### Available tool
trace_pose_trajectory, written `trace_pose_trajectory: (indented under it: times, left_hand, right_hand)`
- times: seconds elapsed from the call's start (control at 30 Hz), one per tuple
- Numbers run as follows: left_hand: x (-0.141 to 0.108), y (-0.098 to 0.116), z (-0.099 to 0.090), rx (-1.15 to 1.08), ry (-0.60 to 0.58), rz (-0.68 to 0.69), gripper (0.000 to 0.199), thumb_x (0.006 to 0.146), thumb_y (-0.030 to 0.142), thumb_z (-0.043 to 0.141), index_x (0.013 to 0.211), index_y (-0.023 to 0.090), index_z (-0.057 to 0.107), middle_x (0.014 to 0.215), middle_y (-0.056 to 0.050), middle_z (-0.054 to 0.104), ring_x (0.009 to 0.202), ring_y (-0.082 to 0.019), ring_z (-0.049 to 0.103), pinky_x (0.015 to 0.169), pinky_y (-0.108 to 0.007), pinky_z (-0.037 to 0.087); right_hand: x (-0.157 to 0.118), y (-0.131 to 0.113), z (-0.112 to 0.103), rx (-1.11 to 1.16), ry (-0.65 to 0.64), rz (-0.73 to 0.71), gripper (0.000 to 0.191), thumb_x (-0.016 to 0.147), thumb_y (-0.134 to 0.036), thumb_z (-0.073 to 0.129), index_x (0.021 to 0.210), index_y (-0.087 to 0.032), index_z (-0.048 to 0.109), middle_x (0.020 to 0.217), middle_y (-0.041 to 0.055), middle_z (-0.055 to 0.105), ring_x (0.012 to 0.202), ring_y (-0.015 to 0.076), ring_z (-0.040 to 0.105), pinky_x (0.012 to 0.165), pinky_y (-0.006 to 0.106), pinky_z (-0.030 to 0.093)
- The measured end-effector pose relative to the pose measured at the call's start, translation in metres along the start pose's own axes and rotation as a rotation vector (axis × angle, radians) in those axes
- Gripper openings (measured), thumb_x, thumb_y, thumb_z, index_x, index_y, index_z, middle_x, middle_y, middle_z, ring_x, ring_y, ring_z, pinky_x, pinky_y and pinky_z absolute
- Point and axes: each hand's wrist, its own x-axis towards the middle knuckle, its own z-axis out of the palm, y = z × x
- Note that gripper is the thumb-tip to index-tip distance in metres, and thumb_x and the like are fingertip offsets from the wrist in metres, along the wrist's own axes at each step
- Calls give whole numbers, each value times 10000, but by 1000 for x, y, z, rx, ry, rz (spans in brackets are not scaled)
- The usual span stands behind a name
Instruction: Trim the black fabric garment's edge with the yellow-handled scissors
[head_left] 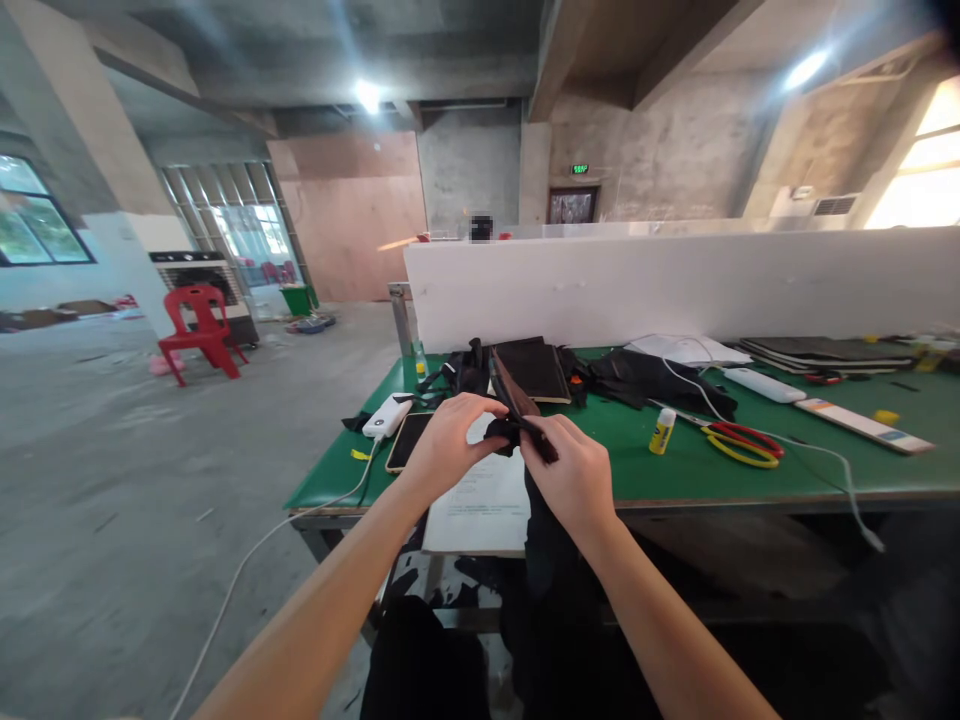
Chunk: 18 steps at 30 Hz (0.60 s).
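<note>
Both of my hands meet above the near edge of a green table, gripping one piece of black fabric (504, 432). My left hand (454, 440) pinches it between thumb and fingers from the left. On the other side my right hand (574, 470) is closed on the same fabric, and a dark strip hangs down below it. A brownish-black flat piece (514, 388) rises from between the hands; whether it is joined to the fabric I cannot tell. Under the hands lies a white printed paper (480, 510), partly over the table edge.
The green table (630, 480) carries a phone (406, 440), a white power strip (388, 414), a glue stick (662, 431), red-and-yellow-handled scissors (739, 445) and black fabric pieces (637, 375). Behind stands a white partition (637, 285). A red chair (201, 330) is on the floor at left.
</note>
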Motion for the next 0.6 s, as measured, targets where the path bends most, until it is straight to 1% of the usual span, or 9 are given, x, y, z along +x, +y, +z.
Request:
trace_pose_trajectory:
  times: [0.07, 0.13, 0.27, 0.33, 0.4, 0.5, 0.6]
  left_hand:
    - [1, -3, 1, -38, 2, -26, 309, 718, 334, 684, 985, 232, 565, 945, -9, 658, 915, -188, 591, 829, -335, 425]
    - [0, -5, 2, -41, 18, -22, 336, 708, 356, 689, 990, 230, 558, 941, -14, 659, 917, -193, 593, 837, -346, 423]
    - [-5, -2, 5, 12, 54, 82, 283, 729, 357, 667, 959, 220, 577, 1083, -49, 611, 1028, -207, 545, 891, -366, 399]
    - [-5, 0, 6, 30, 81, 102, 277, 746, 348, 652, 978, 217, 578, 1081, -55, 604, 1031, -201, 538, 888, -360, 402]
    - [-5, 0, 8, 37, 99, 112, 244, 772, 325, 627, 984, 213, 580, 1020, -48, 623, 991, -188, 550, 870, -349, 408]
    - [-1, -3, 7, 25, 68, 145, 132, 801, 272, 595, 914, 205, 600, 923, -32, 648, 925, -177, 565, 849, -342, 410]
    - [5, -7, 2, -37, -20, 175, 79, 803, 248, 590, 861, 199, 613, 889, -28, 655, 918, -177, 566, 852, -338, 412]
  right_hand:
    - [1, 0, -1, -2, 9, 5, 180, 824, -221, 507, 947, -182, 632, 807, 21, 647, 683, 113, 586, 620, 212, 429]
    - [1, 1, -2, -7, 13, 7, 178, 821, -222, 508, 939, -178, 633, 795, 20, 643, 672, 112, 583, 615, 212, 430]
    - [1, 1, -3, -12, -2, 2, 180, 816, -217, 510, 938, -176, 635, 782, 15, 638, 651, 106, 574, 600, 208, 429]
    - [1, 1, -3, -12, -3, -1, 181, 813, -214, 511, 940, -178, 636, 772, 14, 635, 645, 106, 572, 595, 207, 428]
    - [0, 0, -3, -8, -7, -7, 179, 812, -211, 510, 935, -179, 636, 764, 15, 634, 648, 108, 574, 593, 207, 428]
    - [1, -1, -4, -5, 0, -8, 182, 809, -207, 511, 941, -181, 633, 775, 19, 638, 681, 120, 587, 604, 216, 434]
    - [3, -1, -5, -5, 4, -10, 209, 810, -211, 510, 984, -189, 622, 832, 32, 646, 776, 147, 598, 662, 238, 451]
